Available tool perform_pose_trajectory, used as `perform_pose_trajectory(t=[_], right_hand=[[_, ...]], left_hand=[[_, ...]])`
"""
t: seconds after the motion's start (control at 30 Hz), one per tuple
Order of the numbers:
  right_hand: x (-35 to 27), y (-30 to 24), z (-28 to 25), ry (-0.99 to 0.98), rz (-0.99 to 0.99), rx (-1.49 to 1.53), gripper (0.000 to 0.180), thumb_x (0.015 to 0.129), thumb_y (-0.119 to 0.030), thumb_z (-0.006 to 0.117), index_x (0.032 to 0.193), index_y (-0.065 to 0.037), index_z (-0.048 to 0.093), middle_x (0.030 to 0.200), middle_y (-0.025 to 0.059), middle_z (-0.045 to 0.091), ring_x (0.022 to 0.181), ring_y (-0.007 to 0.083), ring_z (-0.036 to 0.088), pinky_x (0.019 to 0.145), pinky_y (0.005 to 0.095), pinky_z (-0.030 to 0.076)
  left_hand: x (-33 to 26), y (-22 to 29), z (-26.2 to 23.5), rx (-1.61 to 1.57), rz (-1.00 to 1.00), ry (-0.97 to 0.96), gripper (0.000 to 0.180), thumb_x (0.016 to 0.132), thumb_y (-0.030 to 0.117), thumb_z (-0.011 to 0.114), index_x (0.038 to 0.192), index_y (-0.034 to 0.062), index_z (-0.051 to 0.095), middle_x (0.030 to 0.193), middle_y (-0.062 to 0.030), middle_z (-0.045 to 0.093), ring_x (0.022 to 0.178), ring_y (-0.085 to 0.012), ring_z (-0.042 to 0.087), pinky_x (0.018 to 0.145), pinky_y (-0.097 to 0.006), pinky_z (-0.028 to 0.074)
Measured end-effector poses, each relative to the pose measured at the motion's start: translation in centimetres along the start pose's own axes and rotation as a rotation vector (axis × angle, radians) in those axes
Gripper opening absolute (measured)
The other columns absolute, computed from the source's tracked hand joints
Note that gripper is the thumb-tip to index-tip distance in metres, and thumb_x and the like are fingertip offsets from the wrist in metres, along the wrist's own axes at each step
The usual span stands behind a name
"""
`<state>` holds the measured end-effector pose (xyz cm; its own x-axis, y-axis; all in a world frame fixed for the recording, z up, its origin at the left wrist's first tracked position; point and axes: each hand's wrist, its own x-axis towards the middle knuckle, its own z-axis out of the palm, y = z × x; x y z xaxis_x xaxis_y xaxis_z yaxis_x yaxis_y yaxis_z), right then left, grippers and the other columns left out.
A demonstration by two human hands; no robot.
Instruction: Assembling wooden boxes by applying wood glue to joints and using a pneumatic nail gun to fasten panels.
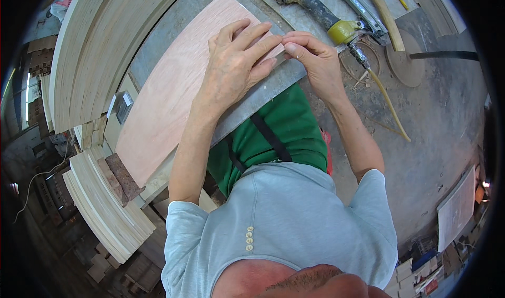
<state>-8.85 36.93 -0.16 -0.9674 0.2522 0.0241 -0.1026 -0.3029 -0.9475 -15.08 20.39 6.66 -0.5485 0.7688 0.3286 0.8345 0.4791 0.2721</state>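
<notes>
At the panel's near corner, the pink veneer sheet (173, 93) is pressed flat by the left hand (236, 61); its edge is pinched by the right hand (310, 53). Beyond the grip, the nail gun (315, 8) lies untouched on the worktop (263, 95).

A thin, pale pink wood veneer sheet (168, 98), long and rectangular with fine lengthwise grain, is laid flat on a grey metal worktop (273, 85), its near corner being covered at the worktop's edge.
</notes>
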Motion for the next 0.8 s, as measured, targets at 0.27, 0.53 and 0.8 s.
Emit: perform_pose_trajectory(t=[0.27, 0.53, 0.8], right_hand=[[-0.4, 0.4, 0.7, 0.056, 0.055, 0.250, 0.013, 0.085, -0.007, 0.062, 0.093, 0.003, 0.067, 0.100, 0.0083, 0.061, 0.079, 0.0144, 0.061, 0.070, 0.0252, 0.052], [-0.9, 1.4, 1.1, 0.070, -0.012, 0.274, 0.014, 0.084, -0.006, 0.063, 0.094, 0.003, 0.066, 0.103, 0.0087, 0.059, 0.079, 0.0144, 0.061, 0.073, 0.0259, 0.051], [-1.1, 1.4, 1.9, 0.178, -0.033, 0.303, 0.012, 0.083, -0.004, 0.063, 0.092, 0.003, 0.066, 0.098, 0.0084, 0.061, 0.078, 0.0138, 0.060, 0.072, 0.0252, 0.050]], left_hand=[[0.2, 0.0, 0.0, -0.028, -0.010, 0.003, 0.039, 0.071, 0.014, 0.070, 0.109, 0.0151, 0.065, 0.120, -0.0037, 0.058, 0.115, -0.0289, 0.046, 0.097, -0.039, 0.039], [0.6, -0.7, 0.8, -0.022, 0.037, 0.066, 0.034, 0.068, 0.022, 0.071, 0.101, 0.0173, 0.066, 0.112, -0.0013, 0.057, 0.109, -0.0274, 0.045, 0.089, -0.043, 0.037], [0.4, -0.2, 0.7, -0.013, 0.002, 0.050, 0.032, 0.070, 0.017, 0.068, 0.102, 0.0146, 0.065, 0.115, -0.0027, 0.057, 0.110, -0.0266, 0.046, 0.095, -0.041, 0.036]])
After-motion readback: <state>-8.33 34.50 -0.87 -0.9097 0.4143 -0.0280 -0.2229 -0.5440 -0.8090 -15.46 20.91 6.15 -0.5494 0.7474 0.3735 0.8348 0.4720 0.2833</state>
